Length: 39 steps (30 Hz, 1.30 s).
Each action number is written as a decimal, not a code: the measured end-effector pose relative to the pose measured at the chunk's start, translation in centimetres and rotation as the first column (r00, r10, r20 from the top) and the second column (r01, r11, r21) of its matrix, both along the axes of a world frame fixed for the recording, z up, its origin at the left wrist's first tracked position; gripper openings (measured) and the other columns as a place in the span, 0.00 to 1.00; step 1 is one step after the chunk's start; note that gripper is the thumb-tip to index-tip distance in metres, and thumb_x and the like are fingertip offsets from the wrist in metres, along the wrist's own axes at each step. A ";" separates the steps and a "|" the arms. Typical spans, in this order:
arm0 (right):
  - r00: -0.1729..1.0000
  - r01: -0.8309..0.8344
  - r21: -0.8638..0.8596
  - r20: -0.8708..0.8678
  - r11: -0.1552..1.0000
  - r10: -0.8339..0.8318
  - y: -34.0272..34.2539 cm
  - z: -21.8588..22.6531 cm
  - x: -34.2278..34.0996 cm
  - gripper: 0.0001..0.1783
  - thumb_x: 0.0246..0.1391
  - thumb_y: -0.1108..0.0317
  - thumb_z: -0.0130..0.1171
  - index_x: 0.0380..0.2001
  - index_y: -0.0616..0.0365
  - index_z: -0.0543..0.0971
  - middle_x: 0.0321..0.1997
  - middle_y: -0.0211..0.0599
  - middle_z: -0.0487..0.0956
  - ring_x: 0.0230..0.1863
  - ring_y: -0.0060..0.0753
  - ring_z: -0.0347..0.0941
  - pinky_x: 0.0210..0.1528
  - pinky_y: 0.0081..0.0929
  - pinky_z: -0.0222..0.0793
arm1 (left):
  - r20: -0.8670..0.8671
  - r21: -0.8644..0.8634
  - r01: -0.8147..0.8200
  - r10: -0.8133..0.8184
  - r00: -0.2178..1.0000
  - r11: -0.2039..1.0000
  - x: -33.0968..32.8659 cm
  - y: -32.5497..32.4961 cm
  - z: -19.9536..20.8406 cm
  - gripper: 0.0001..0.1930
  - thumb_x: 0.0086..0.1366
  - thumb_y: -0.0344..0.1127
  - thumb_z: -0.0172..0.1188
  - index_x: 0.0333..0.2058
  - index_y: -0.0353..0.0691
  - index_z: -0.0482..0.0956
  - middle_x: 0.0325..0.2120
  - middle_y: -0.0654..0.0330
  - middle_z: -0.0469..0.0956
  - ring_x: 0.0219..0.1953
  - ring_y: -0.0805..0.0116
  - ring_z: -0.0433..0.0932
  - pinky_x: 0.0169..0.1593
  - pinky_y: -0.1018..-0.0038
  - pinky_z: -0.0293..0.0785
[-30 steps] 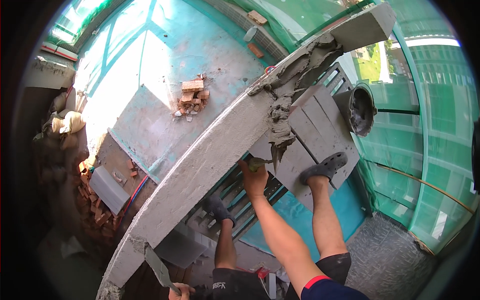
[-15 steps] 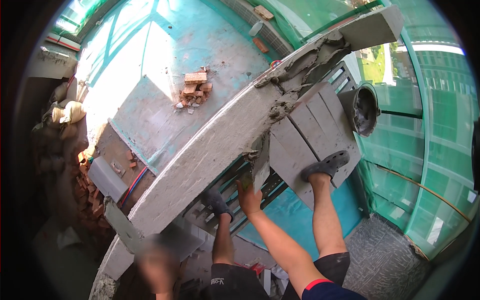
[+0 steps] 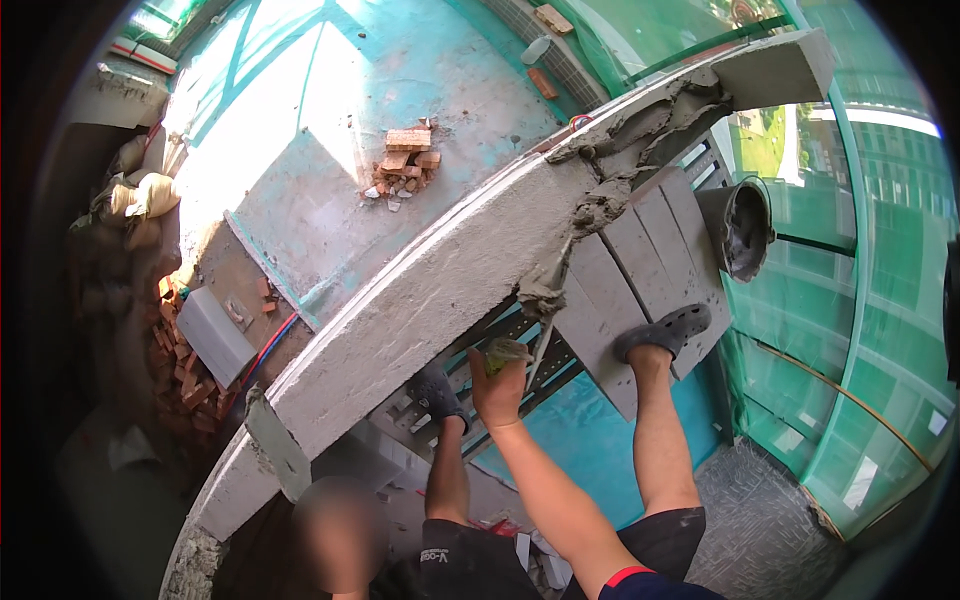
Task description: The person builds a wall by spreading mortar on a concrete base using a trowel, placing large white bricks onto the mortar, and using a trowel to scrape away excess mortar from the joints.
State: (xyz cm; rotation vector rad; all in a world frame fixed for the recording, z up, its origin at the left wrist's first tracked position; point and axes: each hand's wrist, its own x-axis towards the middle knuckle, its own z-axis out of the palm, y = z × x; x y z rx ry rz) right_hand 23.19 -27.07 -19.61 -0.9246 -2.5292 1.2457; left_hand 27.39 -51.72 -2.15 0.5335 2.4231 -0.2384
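Note:
My right hand point(image 3: 500, 388) is closed round the greenish handle of a trowel point(image 3: 540, 358), its blade seen nearly edge-on. A lump of grey mortar point(image 3: 543, 293) lies at the blade's upper end, against the side of a long pale concrete-like wall point(image 3: 420, 290). More rough mortar point(image 3: 655, 122) runs along that wall farther up. At the lower left, a blurred patch over a forearm appears to be my left hand point(image 3: 338, 535); its fingers are hidden. Close to it, a flat grey-green plate point(image 3: 278, 445) with a mortar-smeared end leans across the wall; whether I hold it is unclear.
My feet, in dark clogs point(image 3: 665, 332), stand on a slatted platform with grey boards point(image 3: 590, 300). A mortar-coated bucket point(image 3: 742, 230) is at the boards' far right. Beyond the wall lie broken bricks point(image 3: 408, 160), stacked bricks point(image 3: 185, 370) and a grey block point(image 3: 215, 335). Green netting point(image 3: 890, 300) hangs right.
The trowel in my right hand has turned from showing its blade face to nearly edge-on. Mortar now shows as a lump by the wall. The whole view has shifted slightly.

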 end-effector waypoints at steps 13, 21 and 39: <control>0.946 -0.217 0.043 0.255 0.975 0.199 0.3 -0.8 10.6 0.19 0.50 0.68 0.63 0.47 0.57 0.76 0.47 0.50 0.77 0.46 0.60 0.72 0.47 0.43 0.69 | -0.008 0.135 -0.402 0.406 0.914 0.906 2.2 -1.0 -0.5 0.06 0.61 0.33 0.53 0.34 0.38 0.75 0.30 0.53 0.74 0.32 0.58 0.73 0.36 0.66 0.70; 0.929 -0.342 -0.161 0.092 0.926 0.359 -1.4 1.5 7.2 0.21 0.49 0.68 0.63 0.49 0.57 0.75 0.52 0.52 0.74 0.54 0.60 0.67 0.56 0.46 0.63 | -0.079 0.247 -0.411 0.440 0.894 0.878 2.1 -1.2 0.2 0.03 0.55 0.27 0.59 0.27 0.39 0.74 0.26 0.59 0.72 0.29 0.63 0.72 0.33 0.70 0.69; 0.673 -0.577 -0.265 0.383 0.773 0.633 1.8 -1.5 14.1 0.23 0.50 0.66 0.58 0.51 0.55 0.75 0.52 0.48 0.76 0.51 0.53 0.73 0.52 0.40 0.69 | 0.539 0.470 -0.849 0.841 0.059 -0.242 -0.3 0.5 2.2 0.11 0.65 0.37 0.49 0.24 0.41 0.69 0.16 0.65 0.68 0.17 0.74 0.69 0.23 0.76 0.68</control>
